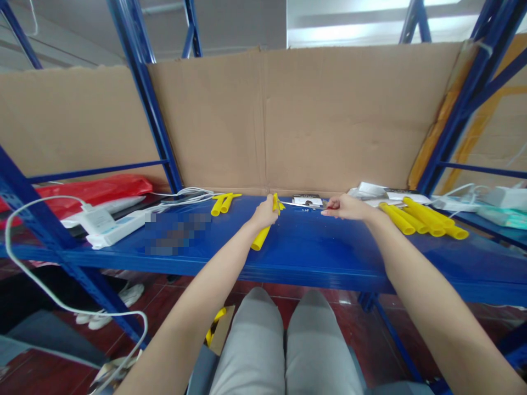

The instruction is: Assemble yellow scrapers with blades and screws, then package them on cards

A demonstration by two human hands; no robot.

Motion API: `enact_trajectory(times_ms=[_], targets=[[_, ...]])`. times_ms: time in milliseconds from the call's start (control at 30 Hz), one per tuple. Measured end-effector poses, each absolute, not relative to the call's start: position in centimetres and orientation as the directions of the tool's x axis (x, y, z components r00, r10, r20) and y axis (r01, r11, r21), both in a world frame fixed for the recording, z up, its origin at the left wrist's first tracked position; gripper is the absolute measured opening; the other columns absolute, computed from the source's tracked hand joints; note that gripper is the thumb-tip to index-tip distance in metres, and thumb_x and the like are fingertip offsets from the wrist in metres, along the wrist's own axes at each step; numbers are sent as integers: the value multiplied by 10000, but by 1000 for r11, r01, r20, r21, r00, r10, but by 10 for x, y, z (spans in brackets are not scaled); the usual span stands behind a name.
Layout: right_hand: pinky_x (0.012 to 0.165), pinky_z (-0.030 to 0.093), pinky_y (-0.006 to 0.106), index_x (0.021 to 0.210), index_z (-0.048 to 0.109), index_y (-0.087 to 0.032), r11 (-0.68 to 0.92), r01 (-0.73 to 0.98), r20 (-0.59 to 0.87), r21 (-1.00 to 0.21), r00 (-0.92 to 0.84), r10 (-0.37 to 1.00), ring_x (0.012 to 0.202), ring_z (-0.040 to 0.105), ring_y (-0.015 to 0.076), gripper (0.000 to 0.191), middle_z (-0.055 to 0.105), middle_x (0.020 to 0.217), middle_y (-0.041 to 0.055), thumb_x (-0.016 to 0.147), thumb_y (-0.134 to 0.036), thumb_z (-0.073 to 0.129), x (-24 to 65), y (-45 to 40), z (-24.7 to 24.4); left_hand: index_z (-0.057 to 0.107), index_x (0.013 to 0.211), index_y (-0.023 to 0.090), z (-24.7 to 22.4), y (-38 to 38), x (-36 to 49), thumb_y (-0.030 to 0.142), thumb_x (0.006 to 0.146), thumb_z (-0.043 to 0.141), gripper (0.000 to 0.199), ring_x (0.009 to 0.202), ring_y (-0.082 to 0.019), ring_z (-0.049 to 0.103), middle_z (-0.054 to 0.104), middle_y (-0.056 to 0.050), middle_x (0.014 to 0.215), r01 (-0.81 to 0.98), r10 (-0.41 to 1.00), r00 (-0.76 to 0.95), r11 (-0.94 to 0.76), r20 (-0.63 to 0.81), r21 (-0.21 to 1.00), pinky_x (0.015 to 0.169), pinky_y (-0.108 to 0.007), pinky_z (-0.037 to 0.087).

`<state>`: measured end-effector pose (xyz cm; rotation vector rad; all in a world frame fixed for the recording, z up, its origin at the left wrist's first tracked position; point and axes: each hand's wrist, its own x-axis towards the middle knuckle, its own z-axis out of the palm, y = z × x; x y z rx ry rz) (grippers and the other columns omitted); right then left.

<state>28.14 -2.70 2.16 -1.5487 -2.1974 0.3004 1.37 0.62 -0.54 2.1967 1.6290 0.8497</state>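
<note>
A yellow tube (260, 240) is lying at the centre of your work, over the near part of the blue shelf (325, 247), its open end pointing toward about seven o'clock. Your left grip (264, 215) is wrapping round its upper part, fingers closed on it. At three o'clock from the tube, your right grip (343, 208) is pinching the end of a thin pale item (302, 205), which is stretching across to the left grip; its exact kind is too small to tell.

Just beyond that item, at two o'clock, a black-and-white card (307, 200) is resting on the shelf. Two yellow tubes (221, 204) are lying at ten o'clock. Farther out at three o'clock, a pile of yellow tubes (428, 216) is lying, with white packets (368, 191) sitting behind it. Well out at nine o'clock, a white power strip (119, 229) is lying near a red bag (99, 189). Cardboard panels (329, 120) are standing along twelve o'clock.
</note>
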Motion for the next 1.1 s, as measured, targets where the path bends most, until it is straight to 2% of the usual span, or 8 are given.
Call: enact_trajectory(times_ms=[100, 233, 300, 467, 600, 800, 933, 1100], targets=[[567, 398, 252, 773, 556, -205, 378, 873, 336, -309, -272, 902, 631, 558, 159, 299, 633, 692, 12, 654, -427, 717, 274, -21, 13, 454, 1051, 178, -3, 7, 9, 86, 839, 541, 247, 721, -190, 706, 695, -132, 1049, 772, 947, 143, -289, 288, 567, 683, -282, 531], [583, 372, 250, 806, 558, -201, 406, 899, 423, -164, -308, 852, 664, 571, 168, 103, 670, 782, 47, 744, -260, 616, 265, -16, 5, 459, 1030, 184, -2, 8, 4, 53, 822, 542, 260, 599, -150, 678, 707, -79, 930, 725, 950, 94, -270, 297, 634, 604, -235, 511], [601, 367, 260, 818, 578, -198, 411, 908, 449, -85, -333, 829, 699, 593, 186, 73, 686, 818, 69, 788, -265, 582, 263, -17, 5, 462, 1041, 189, -3, 11, 2, 47, 813, 549, 282, 581, -142, 673, 704, -58, 896, 712, 951, 81, -264, 297, 651, 591, -221, 504], [707, 397, 292, 914, 649, -201, 363, 930, 459, 64, -350, 816, 877, 644, 243, 186, 720, 948, 102, 879, -342, 533, 260, -27, 12, 474, 1026, 188, -6, 16, -1, 50, 823, 549, 256, 557, -121, 662, 694, -49, 904, 707, 944, 82, -281, 320, 649, 556, -197, 485], [745, 409, 310, 1004, 656, -196, 320, 940, 465, 116, -336, 819, 975, 647, 263, 252, 714, 1072, 119, 935, -330, 454, 256, -34, 16, 480, 997, 181, -5, 15, -1, 60, 824, 585, 236, 510, -92, 634, 686, -51, 946, 697, 950, 65, -263, 306, 667, 507, -178, 465], [701, 409, 305, 1101, 584, -169, 253, 955, 446, 157, -297, 844, 903, 660, 274, 253, 718, 1011, 143, 901, -313, 531, 252, -33, 15, 463, 982, 171, -4, 13, -2, 92, 793, 681, 299, 412, -20, 534, 649, -77, 1091, 624, 953, 66, -270, 295, 733, 424, -155, 410], [706, 408, 299, 1085, 593, -167, 266, 945, 464, 193, -327, 823, 918, 657, 266, 221, 716, 1006, 144, 907, -249, 492, 252, -34, 16, 475, 983, 169, -4, 15, -2, 20, 792, 616, 281, 419, -26, 545, 667, -55, 1026, 636, 954, 52, -261, 297, 726, 415, -142, 400], [782, 432, 333, 1064, 662, -182, 298, 937, 452, 180, -348, 821, 991, 649, 278, 285, 706, 1105, 145, 944, -325, 447, 249, -35, 15, 501, 1013, 170, -6, 17, -5, 36, 791, 605, 279, 513, -78, 639, 678, -63, 1027, 660, 953, 22, -241, 302, 711, 437, -144, 430]])
